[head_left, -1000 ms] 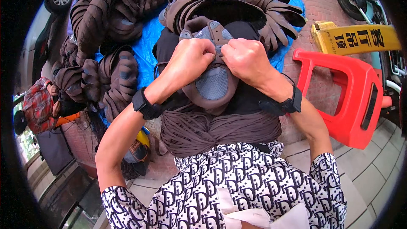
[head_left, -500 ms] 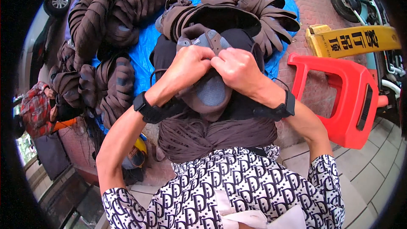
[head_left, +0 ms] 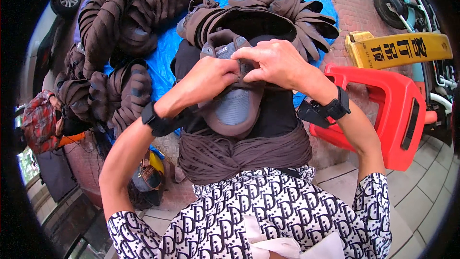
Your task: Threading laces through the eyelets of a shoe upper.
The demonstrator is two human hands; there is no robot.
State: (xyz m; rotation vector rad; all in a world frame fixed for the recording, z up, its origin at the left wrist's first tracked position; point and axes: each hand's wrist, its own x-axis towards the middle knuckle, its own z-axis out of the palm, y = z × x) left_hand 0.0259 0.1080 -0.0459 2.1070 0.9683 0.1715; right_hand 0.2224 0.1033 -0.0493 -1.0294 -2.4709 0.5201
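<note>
The shoe upper (head_left: 233, 110) lies over the person's dark-clad lap (head_left: 278, 108), toe toward the body, just beyond a bundle of brown cords (head_left: 206, 156). Half a second ago both hands were bunched together over its throat; now the right hand (head_left: 278, 64) has opened, its thumb and forefinger parted above the upper. The left hand (head_left: 211, 76) stays there with its fingers folded together; what they pinch is hidden, so one cannot tell. This seems a change of grip, the left steadying while the right repositions.
</note>
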